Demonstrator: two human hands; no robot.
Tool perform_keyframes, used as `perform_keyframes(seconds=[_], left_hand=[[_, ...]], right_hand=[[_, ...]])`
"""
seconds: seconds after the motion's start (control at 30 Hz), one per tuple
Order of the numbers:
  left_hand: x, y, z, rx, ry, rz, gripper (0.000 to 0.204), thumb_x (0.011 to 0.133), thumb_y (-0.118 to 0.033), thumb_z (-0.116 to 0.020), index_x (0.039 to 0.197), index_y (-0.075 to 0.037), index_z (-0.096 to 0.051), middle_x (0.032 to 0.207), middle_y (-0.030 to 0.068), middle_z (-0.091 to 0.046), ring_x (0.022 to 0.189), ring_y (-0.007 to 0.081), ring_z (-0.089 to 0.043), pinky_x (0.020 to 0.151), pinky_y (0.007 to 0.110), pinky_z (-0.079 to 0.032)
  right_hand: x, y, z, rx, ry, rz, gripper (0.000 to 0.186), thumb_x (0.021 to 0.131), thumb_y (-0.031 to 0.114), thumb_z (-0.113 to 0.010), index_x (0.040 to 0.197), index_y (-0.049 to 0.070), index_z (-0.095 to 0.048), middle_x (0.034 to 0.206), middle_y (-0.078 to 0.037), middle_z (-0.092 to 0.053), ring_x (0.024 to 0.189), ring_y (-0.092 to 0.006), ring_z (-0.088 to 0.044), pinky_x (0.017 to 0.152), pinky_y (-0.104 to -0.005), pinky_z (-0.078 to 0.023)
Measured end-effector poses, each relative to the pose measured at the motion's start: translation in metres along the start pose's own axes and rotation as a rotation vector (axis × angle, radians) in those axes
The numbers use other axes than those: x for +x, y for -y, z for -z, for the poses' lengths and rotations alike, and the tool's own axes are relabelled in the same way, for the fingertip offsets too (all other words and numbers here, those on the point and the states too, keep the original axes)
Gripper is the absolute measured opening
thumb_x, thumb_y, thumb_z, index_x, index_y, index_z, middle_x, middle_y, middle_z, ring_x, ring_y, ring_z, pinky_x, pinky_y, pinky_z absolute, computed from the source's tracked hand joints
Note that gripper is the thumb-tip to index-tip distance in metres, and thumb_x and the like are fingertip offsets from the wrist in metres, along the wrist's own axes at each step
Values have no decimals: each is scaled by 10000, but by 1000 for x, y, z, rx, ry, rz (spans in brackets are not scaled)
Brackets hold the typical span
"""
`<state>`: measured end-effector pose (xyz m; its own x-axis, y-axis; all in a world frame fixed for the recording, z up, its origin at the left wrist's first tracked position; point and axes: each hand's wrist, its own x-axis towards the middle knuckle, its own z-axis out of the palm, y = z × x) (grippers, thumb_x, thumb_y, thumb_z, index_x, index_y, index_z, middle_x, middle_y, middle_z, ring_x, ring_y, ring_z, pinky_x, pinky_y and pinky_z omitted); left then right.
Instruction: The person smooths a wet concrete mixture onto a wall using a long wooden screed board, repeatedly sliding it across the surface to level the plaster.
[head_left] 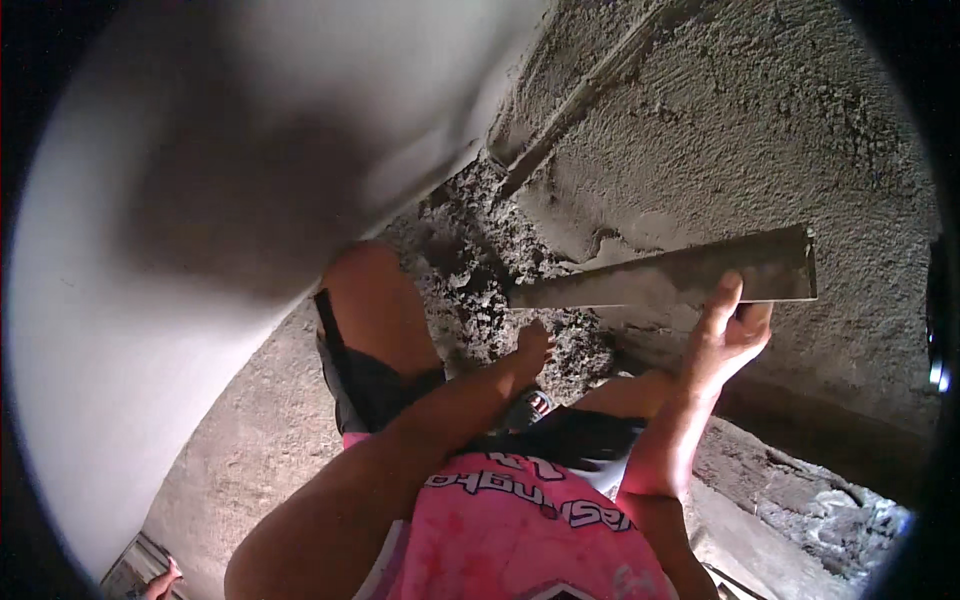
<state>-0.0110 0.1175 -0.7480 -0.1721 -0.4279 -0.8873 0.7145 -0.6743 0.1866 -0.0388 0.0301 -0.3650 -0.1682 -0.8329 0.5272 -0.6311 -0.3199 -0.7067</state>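
My right hand (735, 335) grips a long, flat, grey straightedge (680, 275) near its wide right end, thumb over its face and fingers curled behind the lower edge. The bar slants down to the left, close against a rough grey plastered wall (800, 150); I cannot tell whether it touches all along. My left hand (534, 347) hangs just below the bar's narrow left end, over loose mortar crumbs (465, 250). Its fingers are bunched and in shadow, so anything inside them is hidden. A gap shows between that hand and the bar.
A smooth pale wall (130, 250) rises close on the left, meeting the rough wall in a corner. A ridge-like strip (590, 95) runs up the plaster. My bent knee (370, 290) is near the corner. Another person's hand (163, 580) shows at lower left.
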Motion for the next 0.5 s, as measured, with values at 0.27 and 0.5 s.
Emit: perform_keyframes(seconds=[0.27, 0.5], left_hand=[[-73, -41, -53, -485, 267, -13, 528, 914, -598, -334, 1048, -118, -510, 811, 22, -610, 610, 154, -544, 489, 291, -374], [-105, -138, -90, -372, 267, -425, 449, 926, -555, -423, 905, -113, -499, 738, 9, -569, 639, 101, -579, 481, 223, -440]], right_hand=[[-5, 15, 63, -243, -187, -160, 382, 901, 385, -605, 746, 38, -579, 586, 19, -484, 516, -53, -417, 441, -224, -325], [8, 21, 117, -325, -63, -280, 477, 937, 442, -520, 665, 50, -514, 546, -3, -470, 423, -79, -381, 392, -238, -279]])
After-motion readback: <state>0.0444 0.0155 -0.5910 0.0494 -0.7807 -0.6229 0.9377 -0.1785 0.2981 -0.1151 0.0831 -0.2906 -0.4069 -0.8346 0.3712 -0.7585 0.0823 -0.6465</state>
